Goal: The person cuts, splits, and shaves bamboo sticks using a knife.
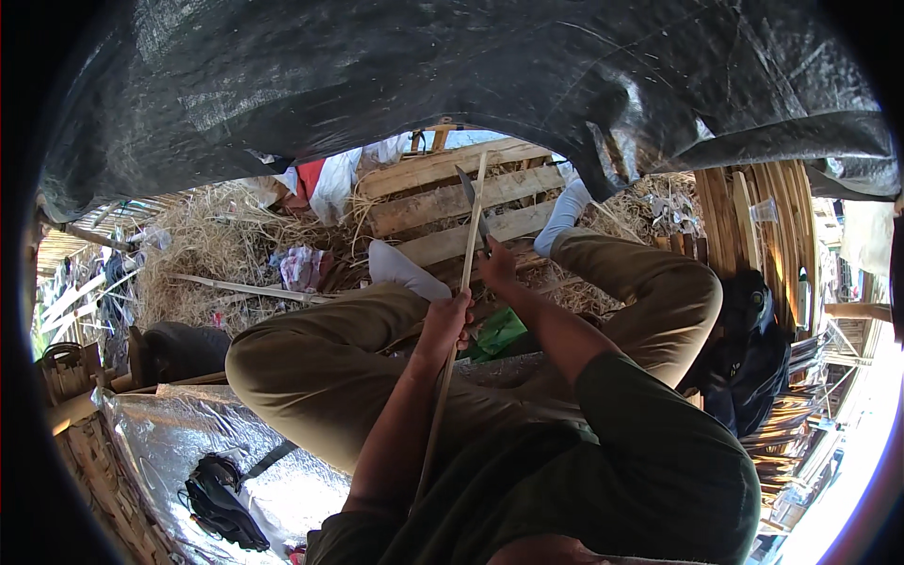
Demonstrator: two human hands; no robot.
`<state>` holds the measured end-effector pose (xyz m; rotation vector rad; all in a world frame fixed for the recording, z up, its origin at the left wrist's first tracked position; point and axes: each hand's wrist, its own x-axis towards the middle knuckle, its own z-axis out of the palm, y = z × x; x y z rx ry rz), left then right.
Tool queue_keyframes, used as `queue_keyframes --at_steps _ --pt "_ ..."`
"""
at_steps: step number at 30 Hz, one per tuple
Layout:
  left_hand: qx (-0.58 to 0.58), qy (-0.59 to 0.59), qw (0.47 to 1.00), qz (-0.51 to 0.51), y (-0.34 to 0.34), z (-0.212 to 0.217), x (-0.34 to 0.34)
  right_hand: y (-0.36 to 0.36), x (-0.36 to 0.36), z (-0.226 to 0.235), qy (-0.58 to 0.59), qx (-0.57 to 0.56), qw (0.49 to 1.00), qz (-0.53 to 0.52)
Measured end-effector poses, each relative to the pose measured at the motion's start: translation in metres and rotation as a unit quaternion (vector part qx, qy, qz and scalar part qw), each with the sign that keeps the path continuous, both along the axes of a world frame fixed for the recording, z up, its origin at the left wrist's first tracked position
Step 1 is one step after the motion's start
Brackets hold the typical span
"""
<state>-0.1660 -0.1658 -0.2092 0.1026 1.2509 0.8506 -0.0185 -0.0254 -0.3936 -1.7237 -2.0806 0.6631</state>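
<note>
My left hand point(446, 325) is closed around a long, thin, pale strip point(473, 231) that looks like split bamboo or wood. The strip runs from beside my left forearm up past my feet toward the pallet. In my right hand point(496, 266) is the handle of a knife point(468, 191). Its dark blade points away from me and lies close along the left hand's strip; whether it touches cannot be made out. My legs are bent and spread to either side, with white socks on my feet.
A wooden slat pallet point(424, 202) lies ahead among dry straw point(202, 254). Black plastic sheeting point(452, 71) hangs low overhead. Stacked wooden strips point(772, 235) and a dark bag point(749, 367) are at right. A silvery sheet point(301, 490) holds a black strapped item point(224, 504) at lower left.
</note>
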Motion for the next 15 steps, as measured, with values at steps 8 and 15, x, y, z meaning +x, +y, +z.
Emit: queue_keyframes --at_steps 8,15 --pt "-0.029 -0.035 0.999 0.004 0.007 -0.005 -0.005 0.027 -0.017 -0.024 -0.038 -0.053 0.997 0.033" --pt "-0.063 -0.003 0.998 -0.021 0.01 -0.012 -0.007 0.039 -0.027 -0.029 -0.076 -0.187 0.978 0.055"
